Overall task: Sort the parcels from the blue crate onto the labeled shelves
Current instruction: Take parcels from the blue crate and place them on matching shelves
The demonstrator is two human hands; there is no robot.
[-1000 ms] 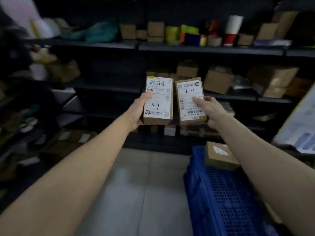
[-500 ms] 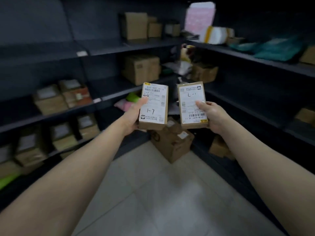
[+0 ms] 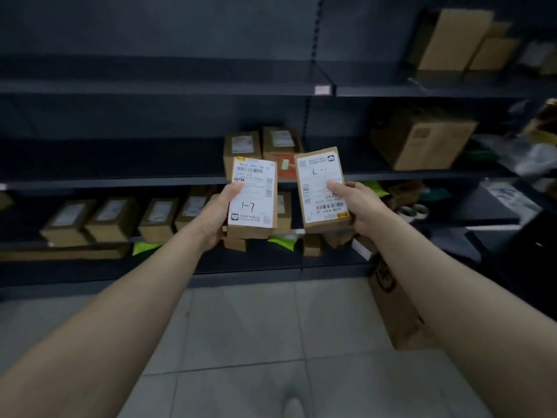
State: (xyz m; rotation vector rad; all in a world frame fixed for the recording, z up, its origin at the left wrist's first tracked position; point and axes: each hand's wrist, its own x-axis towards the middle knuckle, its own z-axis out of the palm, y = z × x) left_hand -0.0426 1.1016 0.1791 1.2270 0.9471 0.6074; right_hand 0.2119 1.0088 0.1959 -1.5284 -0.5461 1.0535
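Note:
Both arms reach out in front of a dark shelf unit [image 3: 150,182]. My left hand [image 3: 217,219] grips a small brown parcel [image 3: 256,188] whose white label has "L-1" written on it upside down. My right hand [image 3: 358,206] grips a second small brown parcel [image 3: 316,182], label marked "L-1", tilted slightly left. The two parcels are held side by side, a little apart, at the height of the middle shelf. The blue crate is out of view.
Several small brown boxes [image 3: 111,218] line the lower shelf on the left. Two boxes [image 3: 262,146] stand on the middle shelf behind the held parcels. A large carton [image 3: 422,140] sits on the right. A tall carton [image 3: 394,306] stands on the tiled floor at right.
The view has swung left from the shelf with the blue crate, past the corner, to this shelf wall. Both hands kept their parcels held out in front.

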